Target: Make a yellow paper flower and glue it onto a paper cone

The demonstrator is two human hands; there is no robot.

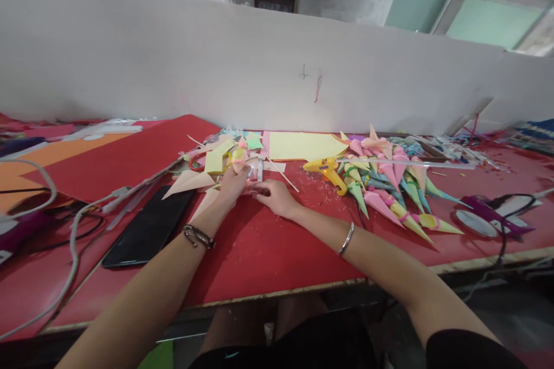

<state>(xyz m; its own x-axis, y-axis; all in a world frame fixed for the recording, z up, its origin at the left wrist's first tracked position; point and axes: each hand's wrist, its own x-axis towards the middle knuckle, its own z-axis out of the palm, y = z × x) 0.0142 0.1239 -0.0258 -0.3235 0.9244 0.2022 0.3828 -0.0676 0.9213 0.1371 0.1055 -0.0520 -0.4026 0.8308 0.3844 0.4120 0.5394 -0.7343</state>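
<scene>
My left hand [234,184] is closed round a small paper cone [238,157] with yellow and pink at its top, held upright. Just to the right, my right hand [276,197] reaches with bent fingers toward a clear roll [254,170], its fingertips at the lower edge; what they grip, if anything, is too small to tell. A yellow glue gun [326,172] lies on the red table right of my hands. Beyond it is a pile of pastel paper cones [389,176]. Cut paper pieces [188,183] lie left of my left hand.
A black phone [149,230] lies at the left beside a white cable [74,248]. Red card [130,155] and yellow paper [298,146] lie farther back, before a white partition [216,63]. A round lid [476,223] is at the right.
</scene>
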